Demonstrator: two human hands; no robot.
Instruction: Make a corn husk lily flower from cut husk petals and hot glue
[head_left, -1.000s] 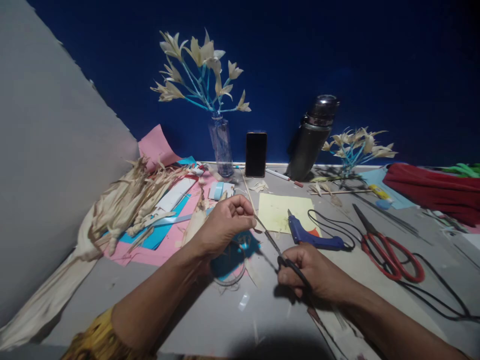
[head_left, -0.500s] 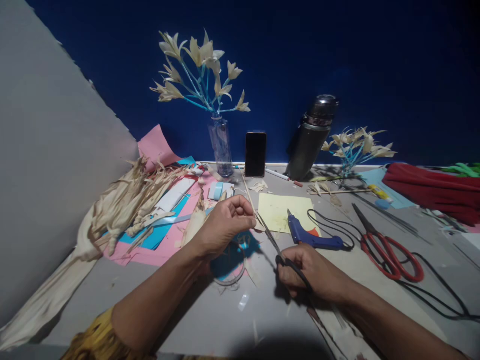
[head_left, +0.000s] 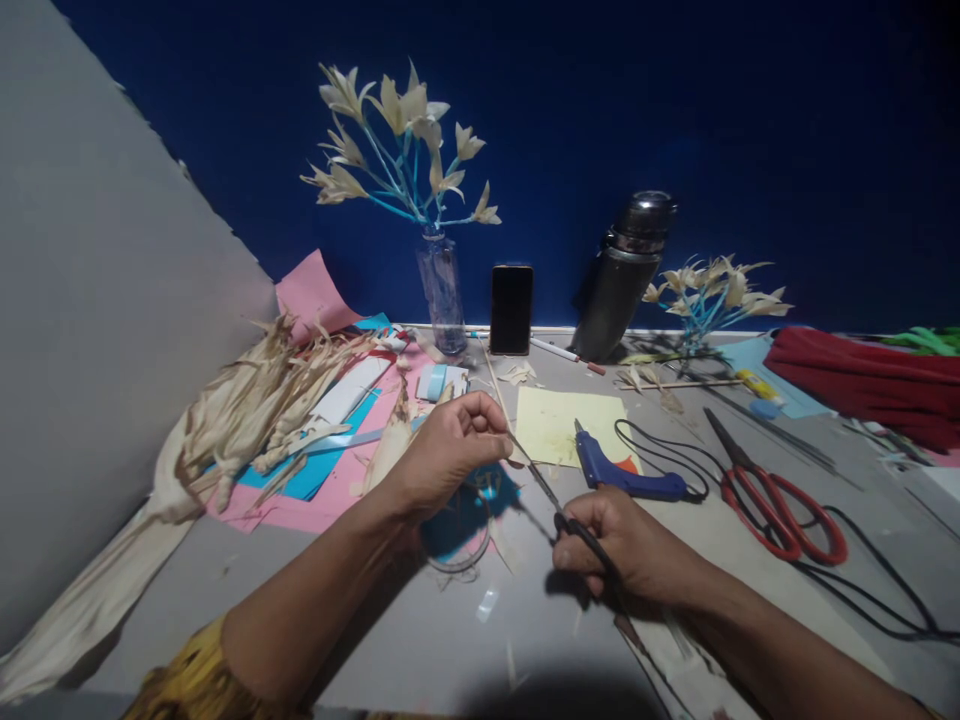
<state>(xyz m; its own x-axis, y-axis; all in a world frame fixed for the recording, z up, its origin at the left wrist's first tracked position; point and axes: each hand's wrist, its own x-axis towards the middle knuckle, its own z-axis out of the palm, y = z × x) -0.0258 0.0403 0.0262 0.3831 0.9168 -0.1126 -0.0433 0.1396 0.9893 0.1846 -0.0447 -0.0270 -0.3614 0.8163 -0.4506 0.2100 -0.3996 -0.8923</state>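
Note:
My right hand (head_left: 626, 550) grips a pair of dark-handled scissors (head_left: 546, 487), its fingers in the loops. The blades point up and left, and their tips reach the fingertips of my left hand (head_left: 461, 435). That hand is closed in a pinch; whatever lies between its fingers is too small or hidden to name. A thin pale stick (head_left: 493, 378) runs from behind these fingertips toward the phone; whether they touch it I cannot tell. Under my left wrist lies a round roll (head_left: 459, 565) with blue pieces.
A blue glue gun (head_left: 630, 475) rests by yellow paper (head_left: 551, 405). Red-handled scissors (head_left: 784, 515) and a black cord lie right. Dried husks (head_left: 225, 410) cover coloured paper at left. Behind stand a glass vase (head_left: 442, 290) of husk flowers, a phone (head_left: 511, 310) and a flask (head_left: 622, 275).
The scissors' blades have drawn closer together, and my right hand has tilted slightly with them. My left hand stays in the same place.

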